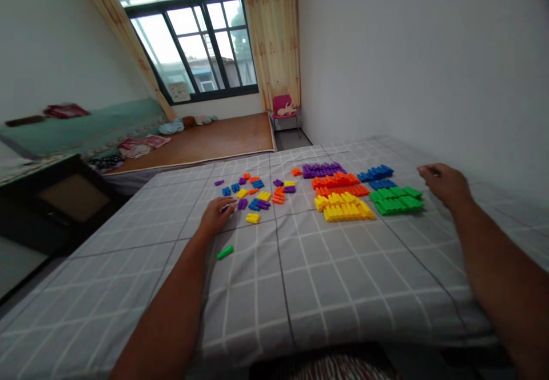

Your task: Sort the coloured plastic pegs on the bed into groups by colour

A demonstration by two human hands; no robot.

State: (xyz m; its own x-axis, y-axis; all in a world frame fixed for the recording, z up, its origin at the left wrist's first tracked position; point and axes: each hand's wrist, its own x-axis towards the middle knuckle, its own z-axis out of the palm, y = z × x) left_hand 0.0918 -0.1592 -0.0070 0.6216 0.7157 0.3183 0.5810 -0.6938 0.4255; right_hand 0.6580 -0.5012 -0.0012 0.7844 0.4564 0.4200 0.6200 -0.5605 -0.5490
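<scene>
My left hand [218, 215] is at the left edge of a loose scatter of small, peg-like plastic pieces, its fingers and thumb curled around a purple piece [224, 209] that is partly hidden. Right beside it lie another purple piece [242, 204] and a yellow pair [253, 218]. Nearer to me, a single green piece [225, 252] lies by my left forearm. My right hand [446, 184] hovers or rests right of the green rows [397, 201], its fingers curled in; whatever they may hold is hidden.
Lined-up rows of purple [323, 170], orange [338, 182], yellow [345, 207] and blue pieces [376, 173] lie right of centre on the grey checked cloth [309, 277]. Beyond are a low bed [214, 139] and a pink chair [283, 107]. A white wall [407, 54] bounds the right.
</scene>
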